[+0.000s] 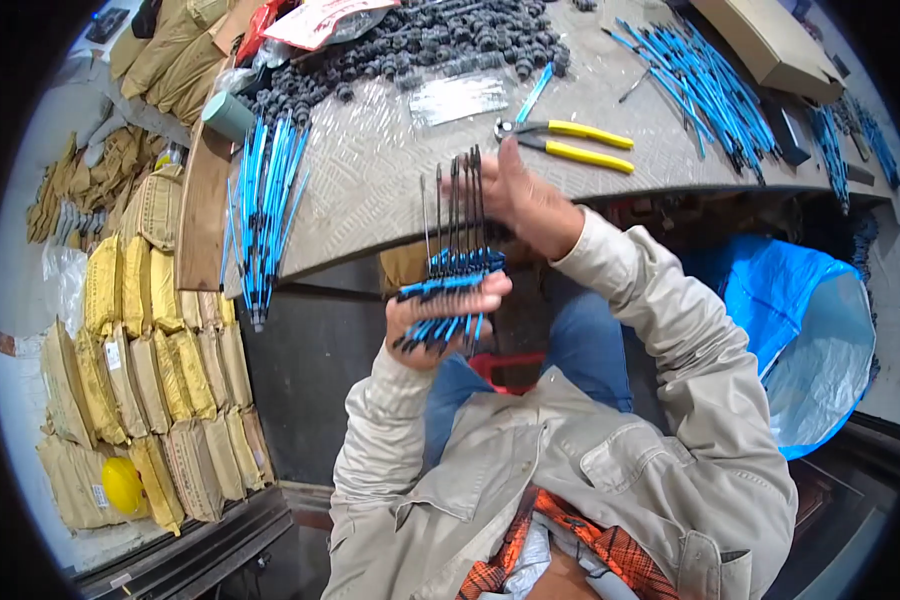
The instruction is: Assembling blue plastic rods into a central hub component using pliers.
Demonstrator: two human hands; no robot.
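Note:
My left hand is closed around a bundle of thin blue-and-black rods in front of the table edge. Their slim dark ends stick up past my fingers, and one paler thin end stands apart at the left. My right hand is held upright beside those ends, palm toward them, with thumb and fingers stretched out. Whether its fingers touch the ends I cannot tell. Just beyond it lie end-cutting pincers with yellow handles. A clear plastic bag of thin pale pieces rests nearby, with a few loose blue rods beside it.
The table carries a heap of small black fittings. Blue rods are piled at its left and right, near a cardboard box. A blue sack stands at right; stacked yellow-brown packages stand at left.

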